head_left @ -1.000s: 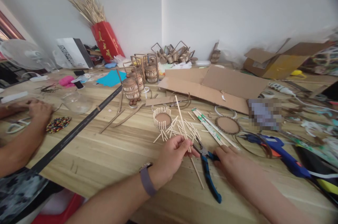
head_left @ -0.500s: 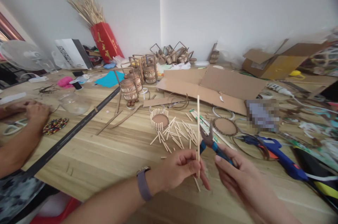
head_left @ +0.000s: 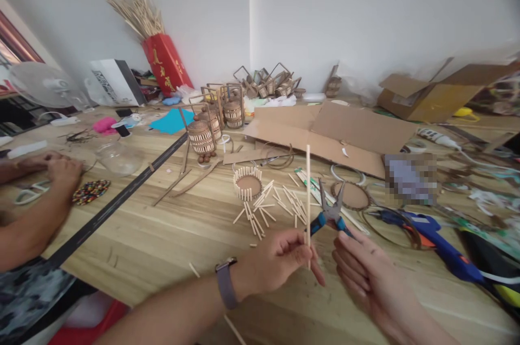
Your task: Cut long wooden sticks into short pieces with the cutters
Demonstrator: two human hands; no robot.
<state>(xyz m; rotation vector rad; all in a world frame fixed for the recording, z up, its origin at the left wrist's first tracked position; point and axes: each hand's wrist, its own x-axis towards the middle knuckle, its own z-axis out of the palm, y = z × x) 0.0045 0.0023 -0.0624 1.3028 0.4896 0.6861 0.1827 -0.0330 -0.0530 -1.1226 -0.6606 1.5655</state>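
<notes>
My left hand (head_left: 276, 264) pinches a long thin wooden stick (head_left: 307, 188) and holds it upright above the table. My right hand (head_left: 361, 274) grips blue-handled pliers (head_left: 330, 212), jaws spread apart and pointing up, just right of the stick. Beyond my hands several short cut sticks (head_left: 276, 207) lie scattered on the wooden table (head_left: 170, 226). A small round stick-walled basket (head_left: 248, 182) stands behind them.
Another person's hands (head_left: 52, 169) work at the left by scissors and a beaded mat (head_left: 90, 191). A blue glue gun (head_left: 439, 242) lies at right. Flat cardboard (head_left: 337, 134), finished small baskets (head_left: 211, 125), a red box (head_left: 164, 63) with dry stalks and an open carton (head_left: 430, 96) stand behind.
My right hand picked the pliers up off the table and raised them with jaws apart. My left hand turned the stick upright and lifted it. A short stick piece now lies near the table's front.
</notes>
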